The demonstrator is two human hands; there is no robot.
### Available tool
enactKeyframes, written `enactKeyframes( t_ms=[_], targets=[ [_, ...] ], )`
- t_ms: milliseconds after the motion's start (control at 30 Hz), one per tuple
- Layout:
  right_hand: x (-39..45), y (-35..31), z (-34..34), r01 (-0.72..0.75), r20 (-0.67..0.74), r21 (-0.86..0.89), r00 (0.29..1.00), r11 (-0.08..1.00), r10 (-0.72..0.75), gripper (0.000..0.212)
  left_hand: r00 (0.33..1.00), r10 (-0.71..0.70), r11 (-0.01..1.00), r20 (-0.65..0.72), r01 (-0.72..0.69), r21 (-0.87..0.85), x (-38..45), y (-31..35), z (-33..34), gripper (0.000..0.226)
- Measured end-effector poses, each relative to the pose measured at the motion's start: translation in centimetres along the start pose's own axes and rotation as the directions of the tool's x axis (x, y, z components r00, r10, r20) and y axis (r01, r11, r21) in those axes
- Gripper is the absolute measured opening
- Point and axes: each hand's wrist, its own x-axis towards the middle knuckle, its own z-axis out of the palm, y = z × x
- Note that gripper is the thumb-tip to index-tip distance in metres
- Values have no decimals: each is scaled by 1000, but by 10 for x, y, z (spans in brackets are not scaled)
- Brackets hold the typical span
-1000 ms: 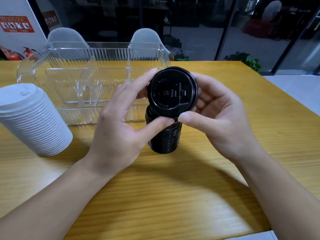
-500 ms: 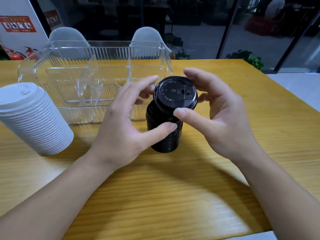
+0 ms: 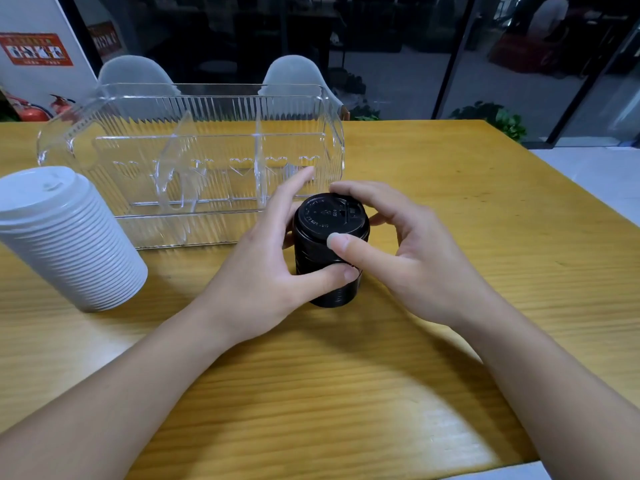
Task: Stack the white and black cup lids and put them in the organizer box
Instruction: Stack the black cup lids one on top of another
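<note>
A stack of black cup lids [image 3: 329, 244] stands upright on the wooden table [image 3: 485, 237] in the middle. My left hand [image 3: 263, 271] wraps round the stack's left side, thumb across its front. My right hand [image 3: 405, 251] holds the top black lid, thumb on its front rim and fingers over its far edge. A tall stack of white cup lids [image 3: 65, 237] leans at the left. The clear ribbed organizer box [image 3: 194, 143] with dividers stands behind both stacks and holds no lids.
Two pale chairs [image 3: 294, 72] stand behind the table's far edge, with dark glass walls beyond. The table's right edge runs diagonally at the right, with pale floor past it. Bare wood lies in front of my hands.
The top black lid, held tilted above the stack a second ago, has come down flat onto the stack. Both hands have lowered and closed in around the stack.
</note>
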Motion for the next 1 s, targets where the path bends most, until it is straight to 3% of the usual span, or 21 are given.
enactKeyframes(
  t_ms=[133,633,867,1000],
  targets=[
    [0,0,-2,-32,43,36,999,999,31,51,1000,3,998,17,-2,-60,3,-6,-2,118],
    [-3,-2,8,-13,-105,92,994,996,23,64,997,-80,990,15,81,-112,5,-9,0,126],
    [-3,2,14,-25,-105,161,994,987,43,60,998,-52,995,17,53,-89,7,-9,-1,93],
    [-6,-3,19,-105,-99,214,987,971,129,61,998,-55,995,-2,55,-87,4,-8,0,81]
  ],
)
